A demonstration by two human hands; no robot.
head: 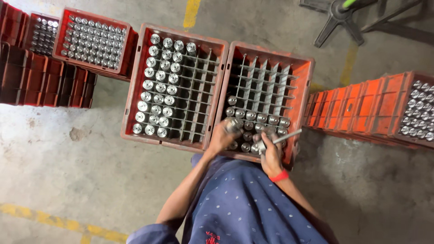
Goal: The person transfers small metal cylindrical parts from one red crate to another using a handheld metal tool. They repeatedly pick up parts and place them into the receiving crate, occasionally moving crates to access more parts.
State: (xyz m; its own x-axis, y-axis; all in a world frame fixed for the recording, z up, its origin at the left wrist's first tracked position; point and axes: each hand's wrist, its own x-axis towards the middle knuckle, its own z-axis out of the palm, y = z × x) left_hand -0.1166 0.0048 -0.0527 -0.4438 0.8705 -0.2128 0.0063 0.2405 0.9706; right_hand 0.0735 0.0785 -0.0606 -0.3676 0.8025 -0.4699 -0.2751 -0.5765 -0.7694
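**Both hands in the right-hand crate**

A shiny metal cylinder (233, 124) sits in the left hand (221, 138), grip closed around it, over the near rows of the right orange crate (305, 90). The right hand (271, 156), red band at the wrist, is closed on a thin metal rod (285, 137) just beside. The left orange crate (135, 90), touching it, is about half filled with cylinders. Both stand on the concrete floor (68, 171).

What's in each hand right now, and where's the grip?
Left hand grips a metal cylinder around its lower body. Right hand holds a thin metal rod at its lower end, over the right crate.
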